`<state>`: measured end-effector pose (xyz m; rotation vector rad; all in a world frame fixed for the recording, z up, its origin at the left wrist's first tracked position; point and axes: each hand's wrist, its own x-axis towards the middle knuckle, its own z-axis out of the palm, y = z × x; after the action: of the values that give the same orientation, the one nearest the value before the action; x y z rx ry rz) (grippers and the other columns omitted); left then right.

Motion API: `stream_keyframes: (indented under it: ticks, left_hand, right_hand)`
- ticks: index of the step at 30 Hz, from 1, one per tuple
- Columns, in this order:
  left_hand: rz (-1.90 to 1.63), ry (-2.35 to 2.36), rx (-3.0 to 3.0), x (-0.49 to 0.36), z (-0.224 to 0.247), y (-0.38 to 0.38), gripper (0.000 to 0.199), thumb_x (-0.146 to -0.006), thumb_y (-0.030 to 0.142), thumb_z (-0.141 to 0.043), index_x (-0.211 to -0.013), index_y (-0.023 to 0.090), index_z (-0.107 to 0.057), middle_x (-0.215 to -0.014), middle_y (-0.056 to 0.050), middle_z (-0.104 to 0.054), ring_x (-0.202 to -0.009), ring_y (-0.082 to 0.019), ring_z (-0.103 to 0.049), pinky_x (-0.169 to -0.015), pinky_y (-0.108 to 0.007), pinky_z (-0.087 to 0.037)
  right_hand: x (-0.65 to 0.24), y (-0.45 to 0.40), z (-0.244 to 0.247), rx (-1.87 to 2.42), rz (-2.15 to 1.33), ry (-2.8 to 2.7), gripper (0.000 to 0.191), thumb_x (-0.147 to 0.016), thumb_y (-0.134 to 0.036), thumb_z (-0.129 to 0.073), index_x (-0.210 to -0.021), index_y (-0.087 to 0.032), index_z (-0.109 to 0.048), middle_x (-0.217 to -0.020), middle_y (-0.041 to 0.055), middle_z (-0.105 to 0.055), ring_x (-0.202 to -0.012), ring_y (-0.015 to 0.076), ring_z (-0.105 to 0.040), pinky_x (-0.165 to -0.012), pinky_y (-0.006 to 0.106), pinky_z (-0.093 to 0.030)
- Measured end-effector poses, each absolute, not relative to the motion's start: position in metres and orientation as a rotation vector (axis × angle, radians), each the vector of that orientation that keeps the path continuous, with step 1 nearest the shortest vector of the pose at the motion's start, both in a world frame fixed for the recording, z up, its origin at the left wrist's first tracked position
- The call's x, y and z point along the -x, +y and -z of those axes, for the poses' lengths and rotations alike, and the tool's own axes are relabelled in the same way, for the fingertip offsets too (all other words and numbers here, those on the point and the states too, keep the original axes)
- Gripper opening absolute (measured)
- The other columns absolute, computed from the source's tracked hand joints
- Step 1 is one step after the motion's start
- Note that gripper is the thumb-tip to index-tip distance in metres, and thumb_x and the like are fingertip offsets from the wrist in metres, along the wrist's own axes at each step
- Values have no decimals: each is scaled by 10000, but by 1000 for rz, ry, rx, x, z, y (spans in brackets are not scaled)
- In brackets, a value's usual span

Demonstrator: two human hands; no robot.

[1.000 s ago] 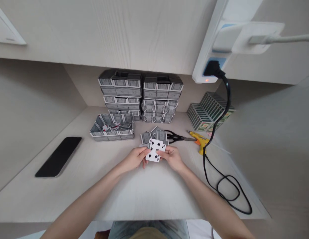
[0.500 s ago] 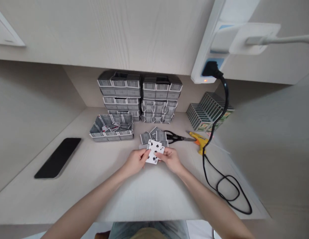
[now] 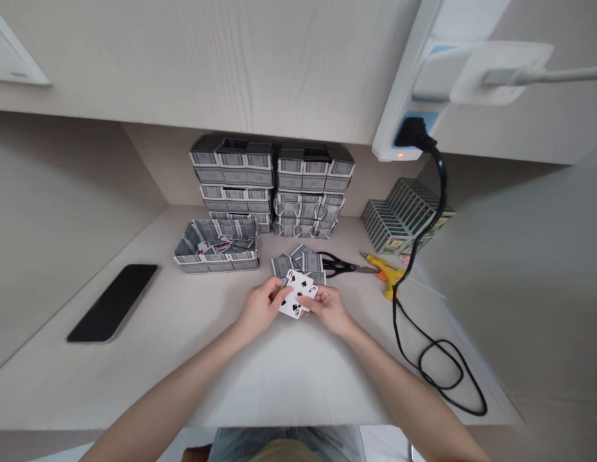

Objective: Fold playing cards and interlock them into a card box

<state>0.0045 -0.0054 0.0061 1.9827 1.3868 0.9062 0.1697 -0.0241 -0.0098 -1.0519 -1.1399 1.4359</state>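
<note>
Two overlapping playing cards (image 3: 297, 294), a six of spades on top and a five of spades behind it, are held face up over the table. My left hand (image 3: 262, 307) pinches their left side, thumb on top. At their right side my right hand (image 3: 330, 309) grips them, its thumb lying on the six. Just behind the hands lies a loose pile of grey-backed cards (image 3: 311, 263). To its right are black scissors (image 3: 337, 264) and a yellow glue gun (image 3: 388, 273) with an orange trigger.
An open card-built box (image 3: 216, 264) holding scraps stands left of the pile, before stacked card boxes (image 3: 238, 176). A black phone (image 3: 113, 305) lies at left. Green-striped stacks (image 3: 388, 224) stand at back right; a black cable (image 3: 423, 378) loops at right; a power strip (image 3: 404, 138) hangs above.
The six of spades is tilted a little more, its lower end shifted left. My left hand has turned slightly, its fingers now higher at the card's left edge.
</note>
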Motion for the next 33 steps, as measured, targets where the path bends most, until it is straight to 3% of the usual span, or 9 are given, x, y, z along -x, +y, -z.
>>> stream_keyframes:
  ticks: [33]
  left_hand:
    - [-871, 1393, -2154, -1, -3, -10, 367, -850, 390, -350, -563, 174, -426, -455, 43, -394, -424, -75, -344, -450, -202, -253]
  right_hand:
    - [-166, -30, 9, 1073, -1457, -1263, 291, -617, -396, -705, -697, -144, -584, -571, -2, -638, -494, 124, -590, -490, 247, -491]
